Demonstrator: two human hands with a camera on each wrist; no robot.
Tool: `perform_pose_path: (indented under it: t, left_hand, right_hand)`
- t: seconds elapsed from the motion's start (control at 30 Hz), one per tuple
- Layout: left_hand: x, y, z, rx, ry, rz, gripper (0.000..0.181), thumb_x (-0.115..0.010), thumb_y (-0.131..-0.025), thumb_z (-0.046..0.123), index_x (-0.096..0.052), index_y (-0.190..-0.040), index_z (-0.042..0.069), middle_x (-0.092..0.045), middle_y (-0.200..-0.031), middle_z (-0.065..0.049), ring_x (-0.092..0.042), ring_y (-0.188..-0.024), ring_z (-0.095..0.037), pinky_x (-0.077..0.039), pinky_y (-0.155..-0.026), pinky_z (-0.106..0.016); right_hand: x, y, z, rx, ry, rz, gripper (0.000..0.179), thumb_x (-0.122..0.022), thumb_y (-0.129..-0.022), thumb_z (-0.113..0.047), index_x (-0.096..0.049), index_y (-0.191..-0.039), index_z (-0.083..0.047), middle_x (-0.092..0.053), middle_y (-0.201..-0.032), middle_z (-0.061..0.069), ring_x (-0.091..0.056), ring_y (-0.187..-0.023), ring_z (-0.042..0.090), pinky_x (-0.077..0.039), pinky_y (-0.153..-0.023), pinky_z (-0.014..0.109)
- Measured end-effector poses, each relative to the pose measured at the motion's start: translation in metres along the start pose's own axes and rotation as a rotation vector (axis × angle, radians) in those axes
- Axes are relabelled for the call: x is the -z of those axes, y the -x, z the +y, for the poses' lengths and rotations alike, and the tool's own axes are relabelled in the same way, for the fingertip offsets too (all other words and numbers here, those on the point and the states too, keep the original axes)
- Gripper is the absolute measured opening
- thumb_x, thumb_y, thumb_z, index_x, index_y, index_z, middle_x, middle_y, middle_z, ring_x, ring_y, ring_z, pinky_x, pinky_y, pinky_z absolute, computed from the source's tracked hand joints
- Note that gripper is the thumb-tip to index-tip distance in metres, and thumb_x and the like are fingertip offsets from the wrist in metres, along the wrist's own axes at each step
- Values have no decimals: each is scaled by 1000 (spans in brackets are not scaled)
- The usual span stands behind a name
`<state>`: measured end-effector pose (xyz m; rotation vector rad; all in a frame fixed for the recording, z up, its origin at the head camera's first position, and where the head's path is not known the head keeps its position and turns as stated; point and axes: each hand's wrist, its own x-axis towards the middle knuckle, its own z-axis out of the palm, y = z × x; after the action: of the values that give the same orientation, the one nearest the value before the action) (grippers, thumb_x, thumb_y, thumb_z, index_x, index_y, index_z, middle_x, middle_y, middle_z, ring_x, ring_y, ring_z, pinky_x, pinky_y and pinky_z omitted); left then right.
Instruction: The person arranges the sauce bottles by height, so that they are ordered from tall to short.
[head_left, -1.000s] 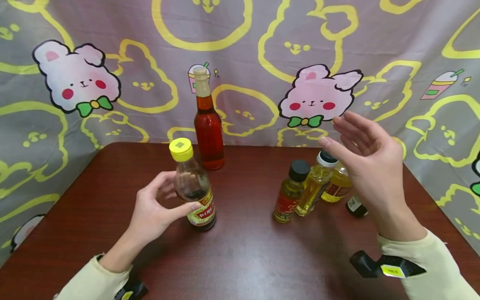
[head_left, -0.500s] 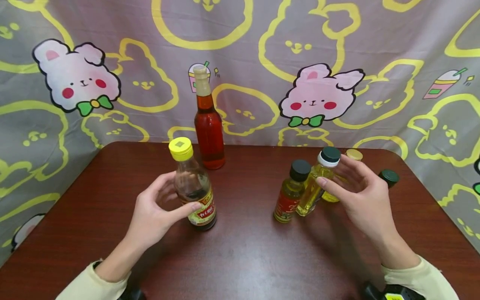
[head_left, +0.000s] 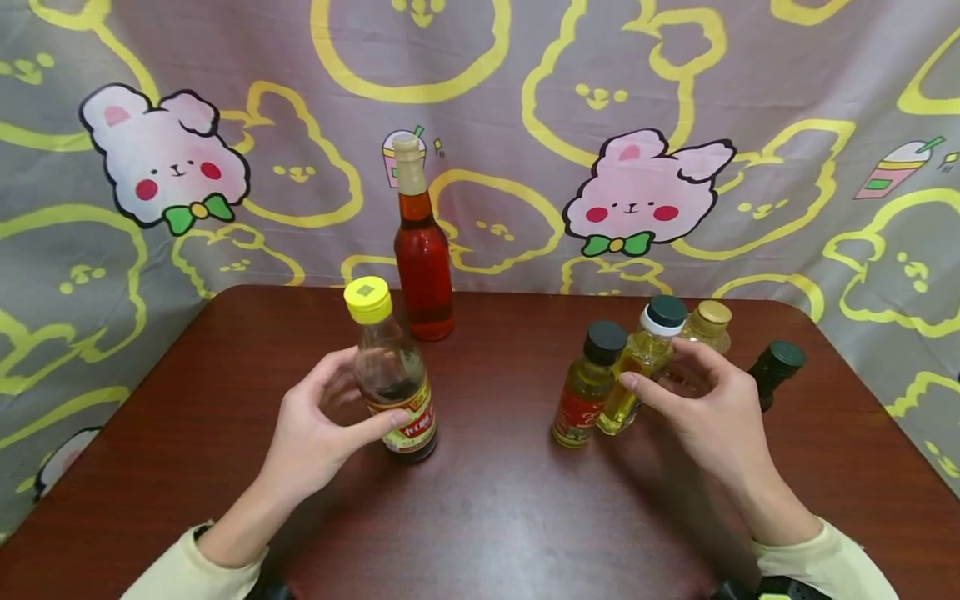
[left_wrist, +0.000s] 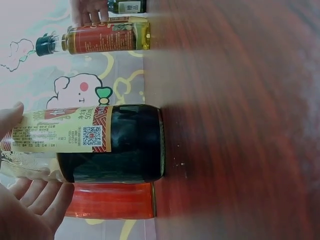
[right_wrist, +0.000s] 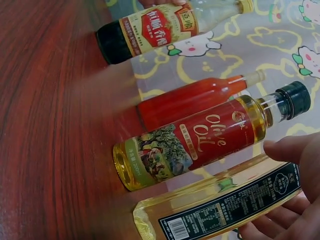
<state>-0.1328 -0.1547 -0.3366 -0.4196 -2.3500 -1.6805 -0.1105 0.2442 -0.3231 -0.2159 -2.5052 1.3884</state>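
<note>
Left hand grasping the yellow-capped bottle between thumb and fingers; right hand likewise grasping the white-collared bottle.

A red-brown wooden desk is carrying two groups.
Left of centre, a yellow-capped round glass bottle is standing before a tall red-liquid glass bottle near the far edge; towards the right edge, a black-capped red-labelled bottle, a green-and-white-capped bottle, a gold-capped bottle and a dark-green-capped bottle are standing left to right.
</note>
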Motion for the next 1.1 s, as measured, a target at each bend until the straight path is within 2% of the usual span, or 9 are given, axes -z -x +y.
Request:
perform_pose_path:
  t: [0.07,0.17,0.5,0.7,0.83,0.97,1.1]
  left_hand:
    - [-1,1,-1,1,7,0,68,-94,-75,0,-63,-135,6,-74,-117,16,-72,-108,-1,-58,-93,-17]
    - [-3,0,-1,7,23,-12,70,-94,-75,0,-62,-136,7,-74,-118,15,-72,-109,-1,-58,-94,-17]
    - [-4,0,1,27,30,-42,70,-93,-77,3,-60,-139,8,-74,-125,6,-70,-115,-1,-56,-97,-16]
    - [0,2,4,36,13,-23,71,-94,-77,3,-60,-139,8,-73,-125,11,-70,-115,0,-56,-97,-15]
    - [1,2,4,27,0,1,70,-94,-76,1,-61,-137,7,-73,-122,15,-71,-113,1,-56,-96,-15]
    - [-3,0,4,-1,9,17,69,-94,-74,-3,-62,-134,4,-74,-119,16,-71,-110,0,-57,-93,-16]
    - [-9,-3,5,-9,13,37,69,-95,-72,-3,-64,-132,5,-75,-117,16,-71,-107,-2,-58,-91,-16]
  right_hand:
    - [-1,0,0,1,30,7,67,-87,-90,-36,-60,-146,-10,-70,-132,12,-66,-91,-13,-54,-77,5]
    - [0,2,2,5,59,22,66,-88,-89,-34,-62,-144,-9,-71,-130,16,-65,-88,-14,-53,-75,5]
    - [-3,1,6,43,66,37,55,-90,-87,-30,-68,-133,-8,-72,-115,5,-65,-89,-10,-53,-76,4]
    - [-6,-1,2,81,69,29,52,-90,-87,-27,-67,-128,-4,-72,-118,15,-64,-88,-10,-53,-76,4]
    - [-6,-2,1,84,76,12,53,-90,-87,-28,-65,-127,-3,-72,-118,16,-65,-89,-5,-53,-76,5]
    - [-4,-2,1,72,92,13,53,-90,-87,-30,-65,-126,-4,-71,-118,16,-65,-90,-1,-53,-76,4]
    - [-2,-1,2,65,90,18,52,-90,-87,-30,-65,-125,-4,-72,-118,15,-65,-90,-1,-53,-77,4]
